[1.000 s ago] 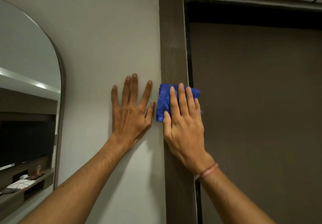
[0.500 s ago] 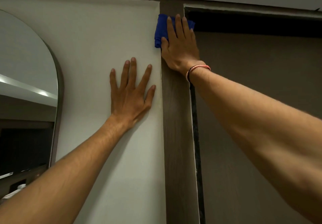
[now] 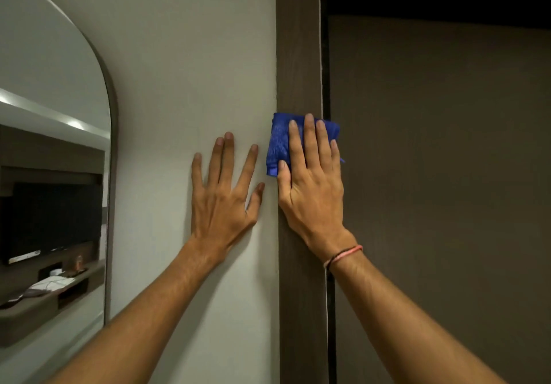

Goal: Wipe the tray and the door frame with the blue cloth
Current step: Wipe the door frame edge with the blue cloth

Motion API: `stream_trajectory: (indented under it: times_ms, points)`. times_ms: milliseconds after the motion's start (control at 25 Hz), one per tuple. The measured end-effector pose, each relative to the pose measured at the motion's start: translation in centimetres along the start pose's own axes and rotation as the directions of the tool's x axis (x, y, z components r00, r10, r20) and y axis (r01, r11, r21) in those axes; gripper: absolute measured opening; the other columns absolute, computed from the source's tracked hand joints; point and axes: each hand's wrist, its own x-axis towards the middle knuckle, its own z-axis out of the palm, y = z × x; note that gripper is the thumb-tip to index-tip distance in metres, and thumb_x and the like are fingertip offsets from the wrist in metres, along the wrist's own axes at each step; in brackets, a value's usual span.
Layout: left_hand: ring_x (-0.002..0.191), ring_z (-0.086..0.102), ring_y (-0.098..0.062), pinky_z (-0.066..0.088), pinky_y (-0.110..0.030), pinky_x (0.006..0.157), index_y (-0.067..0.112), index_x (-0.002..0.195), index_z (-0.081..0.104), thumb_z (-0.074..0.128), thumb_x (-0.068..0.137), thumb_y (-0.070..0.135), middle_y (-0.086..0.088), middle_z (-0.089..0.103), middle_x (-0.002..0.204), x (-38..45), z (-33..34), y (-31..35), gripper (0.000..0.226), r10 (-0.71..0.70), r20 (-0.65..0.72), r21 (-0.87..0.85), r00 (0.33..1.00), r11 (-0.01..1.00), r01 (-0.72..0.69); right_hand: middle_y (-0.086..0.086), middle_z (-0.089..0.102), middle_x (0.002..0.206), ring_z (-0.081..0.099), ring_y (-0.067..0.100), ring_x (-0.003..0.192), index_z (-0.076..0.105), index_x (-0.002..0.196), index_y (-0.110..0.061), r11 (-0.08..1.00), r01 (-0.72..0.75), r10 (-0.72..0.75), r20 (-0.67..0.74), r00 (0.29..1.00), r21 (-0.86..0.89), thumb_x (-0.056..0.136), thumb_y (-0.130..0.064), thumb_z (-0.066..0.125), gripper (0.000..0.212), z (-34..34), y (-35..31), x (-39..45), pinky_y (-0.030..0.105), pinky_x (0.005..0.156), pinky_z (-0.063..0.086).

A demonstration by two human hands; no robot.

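Observation:
A dark brown door frame (image 3: 298,55) runs upright through the middle of the view. My right hand (image 3: 310,183) lies flat on it at mid height and presses a folded blue cloth (image 3: 277,145) against the wood; the cloth shows above and left of my fingers. My left hand (image 3: 223,198) rests flat on the pale wall (image 3: 190,70) just left of the frame, fingers spread, holding nothing. No tray is in view.
A brown door (image 3: 441,189) fills the right side behind the frame. An arched mirror (image 3: 50,145) hangs on the wall at the left and reflects a television and a shelf with small items.
My right hand has slid the blue cloth down the frame from its top corner to mid height. My left hand has stayed flat on the wall.

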Motion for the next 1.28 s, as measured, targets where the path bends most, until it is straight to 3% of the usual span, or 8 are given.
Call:
stream_trajectory:
  times_ms: [120, 360, 520, 680, 920, 1000, 1120, 1280]
  points:
    - [0.158, 0.013, -0.035, 0.018, -0.062, 0.126, 0.021, 0.162, 0.021, 0.029, 0.103, 0.056, -0.022, 0.014, 0.170, -5.5, 0.2, 0.8, 0.070, 0.017, 0.027, -0.002, 0.999, 1.000, -0.017, 0.010, 0.012, 0.171, 0.007, 0.025, 0.159, 0.017, 0.162, -0.016, 1.000, -0.002, 0.002, 0.011, 1.000, -0.007, 0.105, -0.037, 0.034, 0.063, 0.6, -0.1, -6.6, 0.047, 0.130, 0.011]
    - [0.158, 0.014, -0.037, 0.017, -0.063, 0.125, 0.021, 0.163, 0.017, 0.029, 0.101, 0.060, -0.022, 0.013, 0.169, -15.2, 0.8, 1.7, 0.074, 0.037, 0.148, 0.027, 0.988, 0.999, -0.041, 0.011, 0.008, 0.171, 0.004, 0.027, 0.159, 0.005, 0.162, -0.018, 0.999, -0.037, 0.041, 0.188, 0.981, -0.021, 0.106, -0.039, 0.029, 0.065, 1.1, -0.5, -21.7, 0.049, 0.130, 0.007]
    - [0.158, 0.014, -0.037, 0.019, -0.063, 0.125, 0.021, 0.163, 0.016, 0.031, 0.102, 0.058, -0.020, 0.008, 0.169, -19.1, 1.3, 2.4, 0.074, 0.052, 0.167, 0.035, 0.985, 0.998, -0.059, 0.009, 0.003, 0.172, 0.004, 0.027, 0.159, 0.003, 0.162, -0.019, 0.999, -0.035, 0.040, 0.264, 0.964, -0.024, 0.106, -0.040, 0.026, 0.064, 1.2, -0.7, -27.2, 0.047, 0.130, 0.002]
    - [0.157, 0.016, -0.038, 0.018, -0.063, 0.125, 0.021, 0.163, 0.018, 0.031, 0.101, 0.061, -0.022, 0.014, 0.169, -18.1, 1.3, 2.2, 0.074, 0.068, 0.135, 0.060, 0.988, 0.995, -0.077, 0.009, 0.003, 0.172, 0.002, 0.026, 0.159, 0.003, 0.162, -0.019, 1.000, -0.010, 0.009, 0.243, 0.970, 0.003, 0.106, -0.040, 0.029, 0.065, 1.0, -0.4, -23.6, 0.050, 0.130, 0.007]
    - [0.158, 0.014, -0.035, 0.016, -0.062, 0.126, 0.024, 0.163, 0.017, 0.028, 0.102, 0.062, -0.023, 0.017, 0.169, -7.2, 0.5, 1.4, 0.072, 0.023, 0.037, 0.040, 0.999, 0.999, -0.024, 0.015, 0.018, 0.169, 0.014, 0.030, 0.158, 0.022, 0.160, -0.014, 0.999, -0.043, 0.042, 0.036, 0.998, 0.010, 0.104, -0.039, 0.033, 0.063, 0.1, -0.4, -2.2, 0.050, 0.129, 0.013]
    - [0.159, 0.013, -0.035, 0.016, -0.061, 0.126, 0.025, 0.163, 0.016, 0.028, 0.102, 0.061, -0.022, 0.015, 0.170, -6.3, 0.8, 1.2, 0.072, 0.020, 0.011, 0.042, 1.000, 0.999, -0.020, 0.015, 0.019, 0.169, 0.015, 0.029, 0.158, 0.022, 0.160, -0.015, 0.999, -0.048, 0.048, -0.010, 0.999, -0.025, 0.103, -0.040, 0.032, 0.063, 0.1, -0.1, 0.9, 0.049, 0.129, 0.014]
    - [0.159, 0.013, -0.035, 0.016, -0.060, 0.127, 0.023, 0.163, 0.018, 0.030, 0.102, 0.061, -0.021, 0.016, 0.170, -7.3, 1.2, 1.2, 0.073, 0.019, -0.019, 0.046, 1.000, 0.999, -0.018, 0.013, 0.015, 0.170, 0.010, 0.028, 0.159, 0.019, 0.161, -0.015, 0.999, -0.039, 0.039, -0.050, 0.998, -0.001, 0.106, -0.037, 0.033, 0.061, 0.9, -0.1, -3.8, 0.050, 0.129, 0.015]
    - [0.159, 0.011, -0.035, 0.014, -0.060, 0.127, 0.023, 0.163, 0.016, 0.025, 0.102, 0.060, -0.020, 0.014, 0.170, -7.1, 1.0, 1.1, 0.073, 0.022, 0.002, 0.029, 1.000, 0.999, -0.022, 0.011, 0.010, 0.171, 0.005, 0.027, 0.159, 0.013, 0.162, -0.016, 0.999, -0.032, 0.031, 0.102, 0.994, 0.010, 0.106, -0.037, 0.033, 0.063, 1.1, -0.7, -18.0, 0.055, 0.127, 0.018]
